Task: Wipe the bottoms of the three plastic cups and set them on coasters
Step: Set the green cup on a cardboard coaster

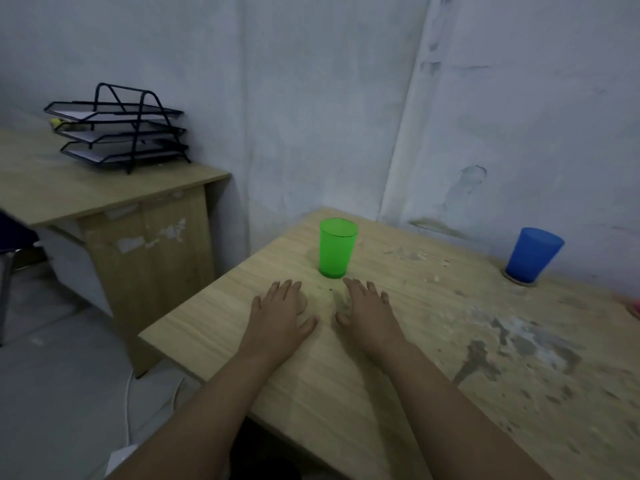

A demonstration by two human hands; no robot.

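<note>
Both hands lie flat, palms down, on the wooden desk: the left hand and the right hand rest side by side with fingers straight and slightly spread, neither grip closed on anything. Just beyond the fingertips a green plastic cup stands upright straight on the desk. Well off to the right, near the wall, a blue plastic cup stands upright on a round coaster, whose rim shows under its base. At the far right edge a small pinkish shape is cut off by the frame; it may be the third cup, but that cannot be told. On another desk to the left sits a black wire paper tray.
</note>
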